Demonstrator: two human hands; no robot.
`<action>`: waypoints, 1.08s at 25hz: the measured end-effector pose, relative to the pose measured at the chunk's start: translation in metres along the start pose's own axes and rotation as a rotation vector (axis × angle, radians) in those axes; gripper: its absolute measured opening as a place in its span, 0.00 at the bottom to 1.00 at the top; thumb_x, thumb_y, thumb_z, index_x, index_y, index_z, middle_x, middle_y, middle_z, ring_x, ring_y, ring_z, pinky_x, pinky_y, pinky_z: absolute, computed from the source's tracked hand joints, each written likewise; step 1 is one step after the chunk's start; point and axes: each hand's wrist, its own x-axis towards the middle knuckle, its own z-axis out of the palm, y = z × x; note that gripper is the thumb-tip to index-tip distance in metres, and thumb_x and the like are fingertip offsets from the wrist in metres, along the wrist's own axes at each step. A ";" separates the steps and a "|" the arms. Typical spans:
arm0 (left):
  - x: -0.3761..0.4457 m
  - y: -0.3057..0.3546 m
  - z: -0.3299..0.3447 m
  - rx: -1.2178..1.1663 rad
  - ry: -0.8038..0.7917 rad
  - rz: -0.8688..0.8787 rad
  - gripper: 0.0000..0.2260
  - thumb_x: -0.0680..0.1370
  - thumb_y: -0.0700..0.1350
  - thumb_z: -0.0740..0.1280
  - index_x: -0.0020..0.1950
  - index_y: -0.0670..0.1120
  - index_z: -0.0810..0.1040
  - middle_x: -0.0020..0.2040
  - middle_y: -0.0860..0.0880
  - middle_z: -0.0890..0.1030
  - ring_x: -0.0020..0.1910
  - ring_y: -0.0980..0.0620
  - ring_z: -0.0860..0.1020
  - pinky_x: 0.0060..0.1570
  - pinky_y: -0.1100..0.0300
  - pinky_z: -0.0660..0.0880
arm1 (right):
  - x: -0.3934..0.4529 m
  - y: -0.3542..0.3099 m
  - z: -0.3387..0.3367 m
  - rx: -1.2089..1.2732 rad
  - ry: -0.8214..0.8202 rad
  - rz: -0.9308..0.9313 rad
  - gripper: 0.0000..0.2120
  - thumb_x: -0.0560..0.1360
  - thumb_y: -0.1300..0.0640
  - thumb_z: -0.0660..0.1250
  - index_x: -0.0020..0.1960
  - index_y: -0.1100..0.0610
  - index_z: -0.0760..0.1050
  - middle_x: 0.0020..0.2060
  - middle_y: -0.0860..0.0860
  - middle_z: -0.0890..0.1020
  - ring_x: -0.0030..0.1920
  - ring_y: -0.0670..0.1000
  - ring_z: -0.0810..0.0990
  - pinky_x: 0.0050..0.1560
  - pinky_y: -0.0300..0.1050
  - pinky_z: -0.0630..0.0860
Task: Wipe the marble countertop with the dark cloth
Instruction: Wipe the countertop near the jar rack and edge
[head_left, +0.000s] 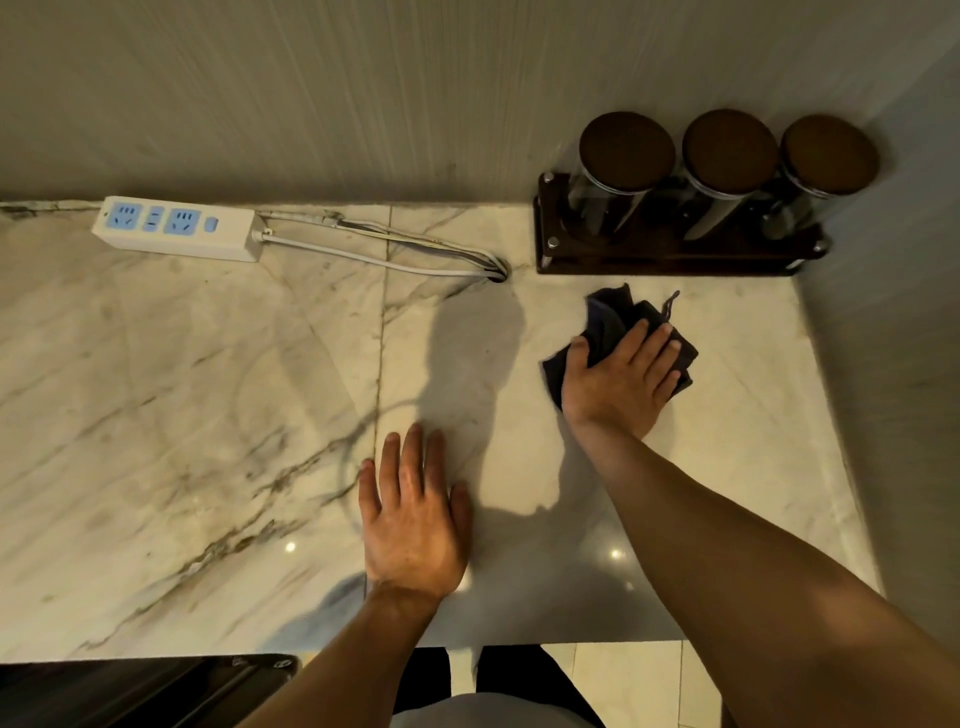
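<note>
A white marble countertop (182, 389) with grey-brown veins fills the view. The dark cloth (608, 322), crumpled and navy-black, lies on its right part, just in front of a jar rack. My right hand (621, 376) is pressed flat on top of the cloth, fingers spread and pointing to the far right, covering its near half. My left hand (413, 514) rests palm down on the bare marble near the front edge, fingers apart, holding nothing.
A dark wooden rack (670, 260) with three lidded glass jars (623, 171) stands against the back wall at right. A white power strip (179, 234) lies at back left; its cables (374, 249) run to a hole in the counter. A wall closes the right side.
</note>
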 end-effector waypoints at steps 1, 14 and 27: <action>0.000 0.000 0.001 -0.003 0.004 -0.001 0.28 0.77 0.54 0.53 0.73 0.41 0.65 0.73 0.40 0.68 0.73 0.38 0.61 0.70 0.40 0.54 | -0.004 0.003 -0.001 0.007 0.001 0.005 0.37 0.77 0.38 0.50 0.77 0.59 0.44 0.77 0.58 0.46 0.76 0.57 0.42 0.74 0.54 0.40; -0.003 -0.003 0.003 -0.047 0.059 0.023 0.26 0.78 0.53 0.53 0.74 0.41 0.63 0.74 0.40 0.65 0.74 0.38 0.58 0.72 0.39 0.53 | -0.058 0.038 -0.002 0.000 -0.015 0.067 0.36 0.78 0.39 0.48 0.77 0.58 0.42 0.77 0.57 0.43 0.76 0.55 0.40 0.74 0.53 0.39; -0.002 -0.005 0.009 -0.044 0.060 0.033 0.28 0.79 0.55 0.49 0.75 0.42 0.61 0.75 0.41 0.62 0.75 0.39 0.56 0.73 0.40 0.49 | -0.128 0.069 -0.003 -0.005 0.004 0.111 0.34 0.79 0.40 0.47 0.77 0.57 0.41 0.77 0.56 0.44 0.76 0.54 0.40 0.74 0.53 0.38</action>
